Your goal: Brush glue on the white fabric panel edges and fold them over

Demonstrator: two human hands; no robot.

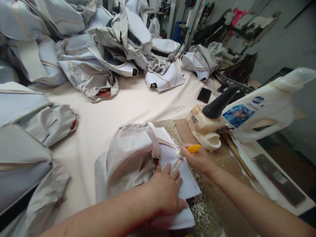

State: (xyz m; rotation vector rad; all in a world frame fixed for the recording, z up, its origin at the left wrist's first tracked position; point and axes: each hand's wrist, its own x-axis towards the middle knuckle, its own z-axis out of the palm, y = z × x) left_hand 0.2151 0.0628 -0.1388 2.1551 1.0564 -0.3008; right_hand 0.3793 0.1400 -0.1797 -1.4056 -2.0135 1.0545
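Observation:
A grey and white half-sewn bag piece (130, 154) lies before me, its white panel (189, 184) reaching over a glue-crusted board (207, 210). Fingers spread, my left hand (165, 187) presses flat on the piece near a beige seam strip. My right hand (199, 159) grips a yellow-handled brush (194, 148). The brush's pale head touches the white panel close to its upper right edge, by the strip; its bristles are hard to make out.
Similar bag pieces (103, 56) are heaped at the back and left. On the right stand a white jug (266, 105) and a crusted plastic container (204, 123) with a black cone-shaped top. A dark phone (204, 95) lies behind them, another phone (278, 179) at far right.

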